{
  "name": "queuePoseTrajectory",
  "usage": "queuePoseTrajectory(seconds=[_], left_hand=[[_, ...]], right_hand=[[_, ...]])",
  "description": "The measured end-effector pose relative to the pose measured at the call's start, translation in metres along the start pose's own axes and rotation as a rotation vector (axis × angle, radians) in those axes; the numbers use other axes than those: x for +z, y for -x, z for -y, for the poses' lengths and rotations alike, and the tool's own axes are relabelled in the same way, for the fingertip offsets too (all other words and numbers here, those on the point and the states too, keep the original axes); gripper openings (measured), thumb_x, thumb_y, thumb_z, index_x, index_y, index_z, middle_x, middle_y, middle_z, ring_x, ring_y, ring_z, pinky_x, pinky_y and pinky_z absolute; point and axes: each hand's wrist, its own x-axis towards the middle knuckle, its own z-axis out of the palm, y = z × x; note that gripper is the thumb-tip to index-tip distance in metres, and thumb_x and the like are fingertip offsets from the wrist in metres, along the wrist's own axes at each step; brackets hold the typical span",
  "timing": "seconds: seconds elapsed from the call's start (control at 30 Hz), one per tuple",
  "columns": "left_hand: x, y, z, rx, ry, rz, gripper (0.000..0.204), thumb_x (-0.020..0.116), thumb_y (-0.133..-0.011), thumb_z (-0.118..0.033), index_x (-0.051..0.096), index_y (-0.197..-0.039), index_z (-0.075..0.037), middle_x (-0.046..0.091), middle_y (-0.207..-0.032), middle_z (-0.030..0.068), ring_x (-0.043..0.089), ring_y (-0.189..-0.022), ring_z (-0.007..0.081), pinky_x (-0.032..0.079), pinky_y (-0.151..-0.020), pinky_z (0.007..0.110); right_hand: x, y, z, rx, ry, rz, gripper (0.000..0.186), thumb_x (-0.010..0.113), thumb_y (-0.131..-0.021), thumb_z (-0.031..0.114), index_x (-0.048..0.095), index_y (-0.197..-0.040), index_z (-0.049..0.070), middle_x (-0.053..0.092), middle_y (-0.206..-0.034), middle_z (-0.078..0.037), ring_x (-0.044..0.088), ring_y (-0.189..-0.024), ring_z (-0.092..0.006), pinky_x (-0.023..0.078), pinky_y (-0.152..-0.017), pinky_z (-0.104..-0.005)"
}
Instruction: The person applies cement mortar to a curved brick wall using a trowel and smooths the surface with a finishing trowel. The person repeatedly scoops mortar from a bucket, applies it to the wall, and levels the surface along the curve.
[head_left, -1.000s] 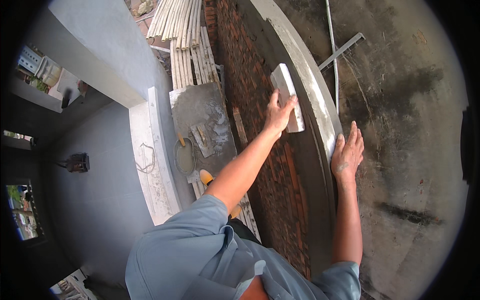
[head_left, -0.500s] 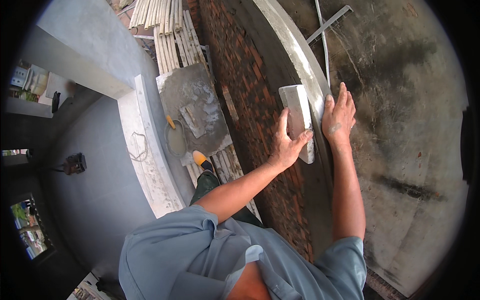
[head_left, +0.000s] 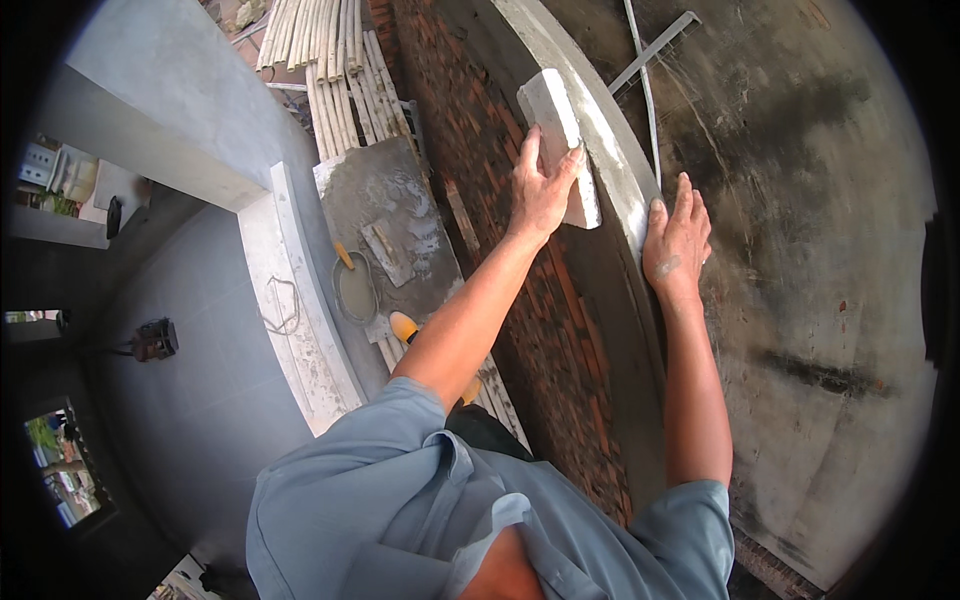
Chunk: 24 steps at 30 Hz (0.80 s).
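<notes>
My left hand (head_left: 541, 198) grips a pale plastering float (head_left: 548, 105) from its back. The float's long face lies against the side of a low wall's wet grey plaster coat (head_left: 600, 270), just below the top edge. My right hand (head_left: 676, 240) rests with fingers stretched out on the far side of the wall's pale top (head_left: 612, 150), holding nothing. Below on the left, a mortar-covered board (head_left: 400, 190) carries a second float-like block (head_left: 386, 252). Beside that block stands a small bucket (head_left: 356, 290) with a yellow-handled tool (head_left: 343, 254) in it.
Bare brickwork (head_left: 470, 110) runs along the wall under the plaster. Bamboo poles (head_left: 330, 50) form a narrow platform, where my yellow shoe (head_left: 403, 326) stands. A white ledge (head_left: 300, 320) borders it on the left. A metal bar (head_left: 655, 52) and thin pipe lie beyond the wall.
My left hand has slid the float forward along the wall, away from my body. The right hand stays in nearly the same place. A second yellow shoe has come partly into view.
</notes>
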Motion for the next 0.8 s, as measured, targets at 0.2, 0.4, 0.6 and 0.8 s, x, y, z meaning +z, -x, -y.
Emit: queuePoseTrajectory(seconds=[0.2, 0.4, 0.6, 0.8], left_hand=[[-0.031, -0.054, 0.007, -0.473, 0.010, -0.144, 0.098, 0.076, -0.101, -0.043, 0.025, -0.165, 0.010, 0.052, -0.156, 0.0260, 0.057, -0.140, 0.0288, 0.045, -0.116, 0.038], [-0.039, -0.142, 0.000, 0.130, 0.034, -0.105, 0.089, 0.077, -0.100, -0.041, 0.036, -0.160, 0.011, 0.061, -0.146, 0.0218, 0.064, -0.125, 0.0230, 0.050, -0.106, 0.035], [-0.099, -0.214, 0.026, -0.478, 0.065, -0.140, 0.096, 0.080, -0.093, -0.054, 0.040, -0.163, 0.000, 0.055, -0.153, 0.0222, 0.058, -0.134, 0.0351, 0.051, -0.103, 0.054], [-0.075, -0.235, -0.044, -0.115, 0.003, 0.014, 0.063, 0.075, -0.099, -0.046, 0.057, -0.143, -0.004, 0.068, -0.130, 0.0119, 0.067, -0.114, 0.0233, 0.055, -0.094, 0.043]], right_hand=[[-0.001, 0.001, 0.000, 0.009, 0.010, 0.008, 0.065, 0.052, -0.111, 0.034, 0.028, -0.170, 0.018, 0.033, -0.169, -0.026, 0.029, -0.158, -0.0442, 0.026, -0.124, -0.0626], [-0.003, 0.001, 0.004, 0.029, 0.013, 0.032, 0.065, 0.052, -0.111, 0.030, 0.027, -0.170, 0.019, 0.032, -0.170, -0.025, 0.028, -0.159, -0.0428, 0.023, -0.127, -0.0588], [-0.004, 0.000, 0.006, 0.002, 0.036, 0.012, 0.066, 0.052, -0.110, 0.030, 0.027, -0.170, 0.019, 0.033, -0.169, -0.025, 0.028, -0.159, -0.0427, 0.024, -0.126, -0.0590], [-0.003, 0.003, 0.006, 0.015, 0.073, 0.001, 0.065, 0.050, -0.111, 0.032, 0.026, -0.170, 0.020, 0.032, -0.168, -0.025, 0.029, -0.158, -0.0419, 0.025, -0.127, -0.0599]])
